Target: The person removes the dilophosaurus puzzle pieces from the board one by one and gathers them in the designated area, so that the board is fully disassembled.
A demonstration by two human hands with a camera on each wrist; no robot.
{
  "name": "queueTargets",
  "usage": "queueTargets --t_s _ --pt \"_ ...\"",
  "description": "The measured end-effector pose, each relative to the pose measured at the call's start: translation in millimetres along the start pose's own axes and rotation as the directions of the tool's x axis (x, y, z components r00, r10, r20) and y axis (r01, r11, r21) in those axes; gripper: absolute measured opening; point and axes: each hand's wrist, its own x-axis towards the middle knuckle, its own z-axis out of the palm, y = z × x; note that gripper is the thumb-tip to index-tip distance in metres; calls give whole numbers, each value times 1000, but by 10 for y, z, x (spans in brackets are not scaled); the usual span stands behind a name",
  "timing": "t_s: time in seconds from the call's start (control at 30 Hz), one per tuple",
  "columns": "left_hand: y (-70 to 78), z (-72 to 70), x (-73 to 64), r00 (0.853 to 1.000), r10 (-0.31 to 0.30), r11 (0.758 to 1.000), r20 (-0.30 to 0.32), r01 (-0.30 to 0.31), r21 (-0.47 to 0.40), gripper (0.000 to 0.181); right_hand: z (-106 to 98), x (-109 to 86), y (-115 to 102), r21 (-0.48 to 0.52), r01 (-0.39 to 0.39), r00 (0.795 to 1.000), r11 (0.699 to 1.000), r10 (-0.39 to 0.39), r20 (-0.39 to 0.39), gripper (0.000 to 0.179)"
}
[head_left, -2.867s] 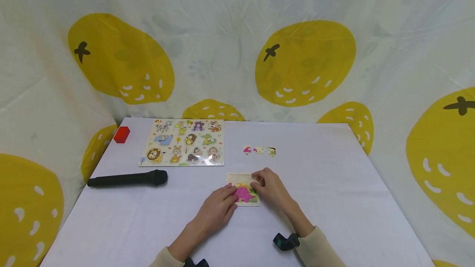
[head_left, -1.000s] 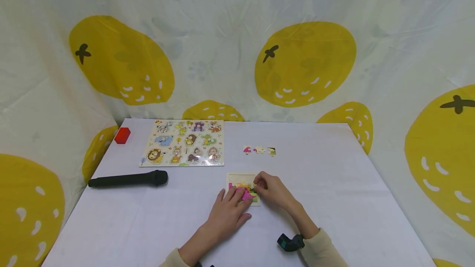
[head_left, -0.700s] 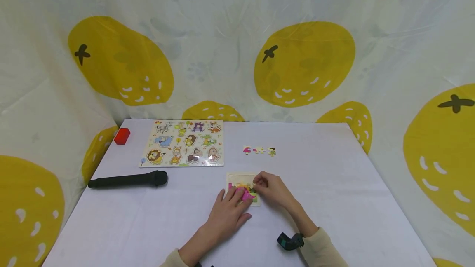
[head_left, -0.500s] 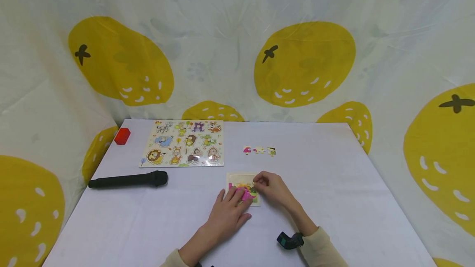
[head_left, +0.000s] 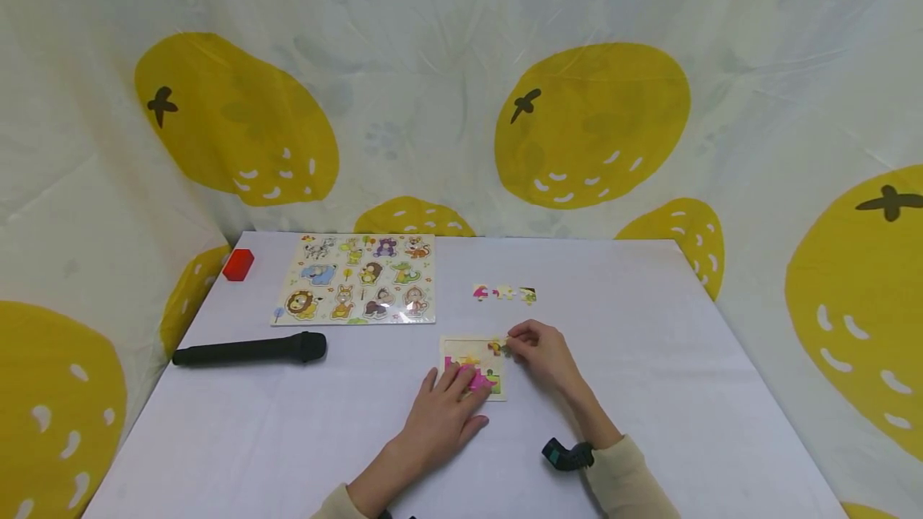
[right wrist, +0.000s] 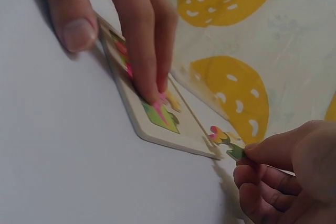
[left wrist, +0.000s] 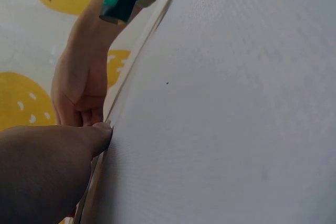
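A small wooden puzzle frame (head_left: 472, 339) with a pink dinosaur picture lies at the middle of the table. My left hand (head_left: 441, 416) rests on it with fingers spread and fairly straight, fingertips on the pieces, as the right wrist view also shows. My right hand (head_left: 546, 353) pinches a jigsaw piece (right wrist: 230, 144) between thumb and finger. That piece, green, yellow and pink, is held just above the frame's upper right corner. Several pieces sit in the lower part of the frame; the bare tray shows in its upper part. In the left wrist view, part of the left hand hides the frame.
Behind the frame lies a row of loose jigsaw pieces (head_left: 504, 292). An animal puzzle board (head_left: 360, 279) sits at the back left. A black microphone (head_left: 248, 348) and a red hexagonal block (head_left: 238, 264) are farther left. A patterned curtain (head_left: 447, 86) hangs behind the table.
The right hand has moved up and to the right, lifting a jigsaw piece out of the frame's right side. Earlier the left hand slid right onto the picture; lately it stays still.
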Motion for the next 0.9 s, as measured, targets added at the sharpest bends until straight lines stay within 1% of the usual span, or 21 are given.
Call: queueTargets --t_s 0.1,0.3,0.5,0.63,0.77,0.9 --pt "-2 -6 0 1000 1 1000 -2 -1 -5 44 -57 51 15 17 -12 1000 1000 13 -27 15" --pt "1 -26 -1 1000 -7 1000 18 7 -3 44 -155 169 88 29 -47 997 998 49 -61 17" --pt "-3 -9 -5 1000 -9 1000 21 10 -12 44 -242 275 148 -8 -48 992 999 47 -119 19" --pt "-3 5 -9 1000 -8 1000 25 8 -18 44 -285 332 187 -29 -55 989 998 51 -137 19" --pt "0 8 -5 999 -9 1000 42 10 -18 45 -309 385 238 -53 -69 986 996 60 -155 21" --pt "2 8 -1 998 -15 1000 57 15 -8 45 -320 425 263 -74 -68 983 995 54 -178 21"
